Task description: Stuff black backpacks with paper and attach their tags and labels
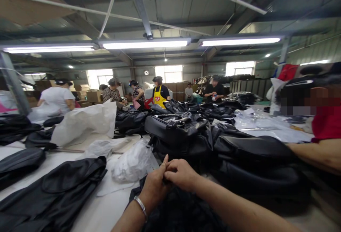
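Note:
My left hand [154, 186], with a silver bracelet on the wrist, and my right hand [181, 173] meet low in the middle of the view. Both are closed, fingers pinched together over a black bag [181, 210] that lies under them. What the fingertips grip is too small to make out. Just beyond the hands lies a heap of black bags [183, 129].
More black bags [53, 193] lie at the left on the white table [106, 207], with crumpled white plastic wrap [133, 163] beside them. A co-worker's arm [317, 154] in a red top reaches in from the right. Several people stand at the far end.

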